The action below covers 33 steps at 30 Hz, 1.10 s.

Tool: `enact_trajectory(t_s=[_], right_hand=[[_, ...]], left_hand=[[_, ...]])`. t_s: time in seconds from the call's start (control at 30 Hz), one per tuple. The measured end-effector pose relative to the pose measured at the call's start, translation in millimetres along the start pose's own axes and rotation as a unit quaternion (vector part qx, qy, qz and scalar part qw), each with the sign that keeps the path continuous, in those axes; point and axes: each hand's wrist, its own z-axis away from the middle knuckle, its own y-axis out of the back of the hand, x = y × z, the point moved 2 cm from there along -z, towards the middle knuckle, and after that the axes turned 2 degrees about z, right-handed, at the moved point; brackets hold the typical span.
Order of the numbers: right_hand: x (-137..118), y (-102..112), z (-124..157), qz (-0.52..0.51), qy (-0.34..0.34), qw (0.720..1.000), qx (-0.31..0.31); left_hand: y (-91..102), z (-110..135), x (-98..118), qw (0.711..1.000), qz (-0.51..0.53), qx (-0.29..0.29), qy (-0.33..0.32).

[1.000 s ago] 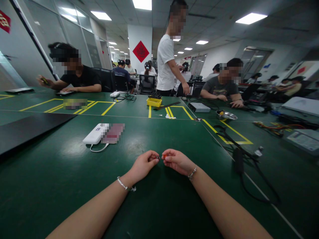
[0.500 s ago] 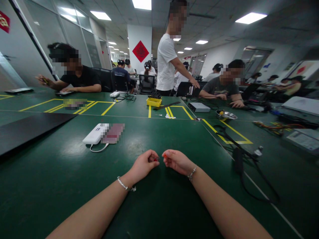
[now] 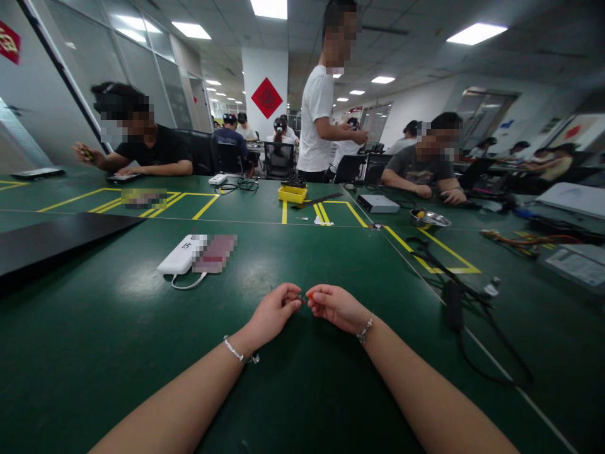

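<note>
Above the green table [image 3: 198,353] my two hands face each other, fingertips almost meeting. My left hand [image 3: 278,307] pinches a tiny dark metallic piece [image 3: 301,299], too small to name, with a hint of red by the thumb. Between the thumb and forefinger of my right hand [image 3: 334,307] is a small orange piece [image 3: 311,296], mostly covered by the fingers. Whether the two pieces touch cannot be made out.
A white power bank [image 3: 182,255] is cabled to a blurred reddish slab [image 3: 215,253] at left. Black cables with an adapter [image 3: 452,306] lie at right. Farther back are a yellow tray [image 3: 292,193], a metal bowl [image 3: 430,218] and a grey box [image 3: 378,203]. People sit and stand beyond.
My fingertips have come slightly closer together, and less red shows at my left hand. The standing person in white has raised the lowered arm to chest height.
</note>
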Motion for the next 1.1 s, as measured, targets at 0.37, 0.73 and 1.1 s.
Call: enact_trajectory(t_s=[0.37,0.73,1.1], right_hand=[[2.2,-5.8,-1.1,-0.029,0.009,0.999,-0.013],[2.5,-2.9,-1.3,-0.039,0.009,0.999,-0.016],[0.6,-4.3,-0.3,-0.042,0.010,0.999,-0.020]], left_hand=[[-0.5,0.3,1.5,1.000,-0.009,-0.004,0.000],[-2.2,-1.5,-5.7,0.999,0.039,0.015,0.017],[-1.3,-0.1,-6.8,1.000,-0.007,-0.002,0.018]])
